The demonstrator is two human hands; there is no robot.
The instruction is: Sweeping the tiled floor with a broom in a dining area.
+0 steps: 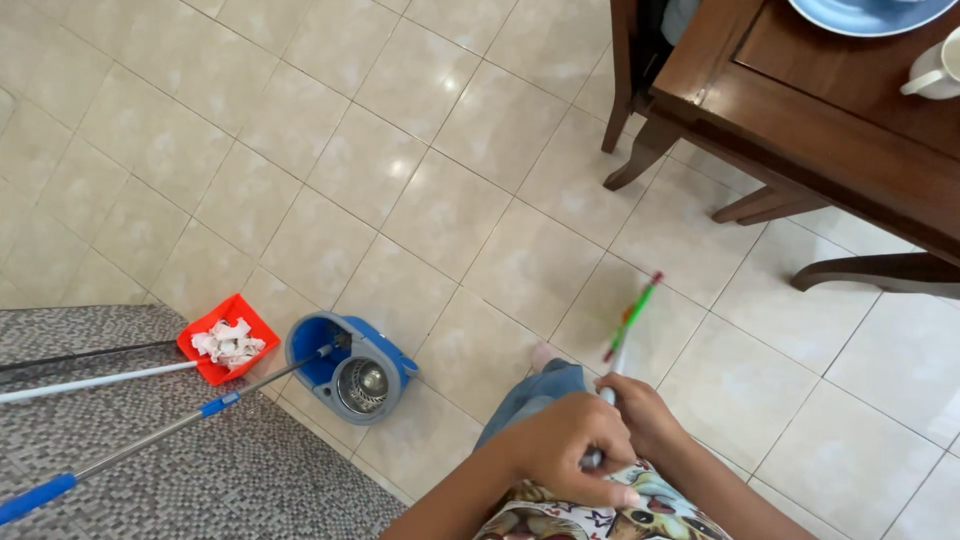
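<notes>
Both my hands grip a thin stick-like handle point(632, 318) with green, orange and red bands that points down toward the tiled floor. My left hand point(563, 445) is closed around its pale upper end, close to my patterned shirt. Just beyond it, my right hand point(641, 412) holds the same handle slightly lower. The lower tip is blurred. One of my legs in blue jeans point(533, 393) shows below the hands.
A blue spin-mop bucket point(352, 366) stands on the tiles at the lower left, a mop pole point(150, 437) leaning into it. A red dustpan point(228, 339) with crumpled white paper lies beside it. A dark wooden table point(800, 110) with a plate and cup fills the upper right.
</notes>
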